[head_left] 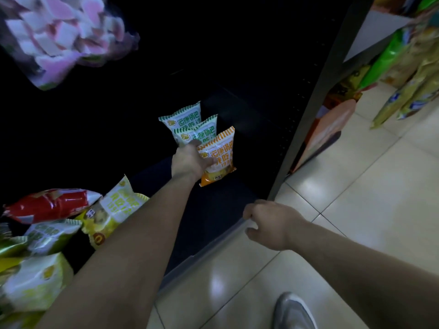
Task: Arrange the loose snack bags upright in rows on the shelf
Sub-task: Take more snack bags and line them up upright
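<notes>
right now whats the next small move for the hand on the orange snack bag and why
Probably let go and reach for another loose bag. The left hand grips the orange-and-white snack bag, which already stands upright in front of two green-and-white bags, while the yellow-and-white bag lies loose. The right hand rests on the black shelf edge.

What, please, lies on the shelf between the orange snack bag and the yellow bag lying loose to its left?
Only the left forearm crosses there in the head view; the dark shelf beneath looks bare.
</notes>
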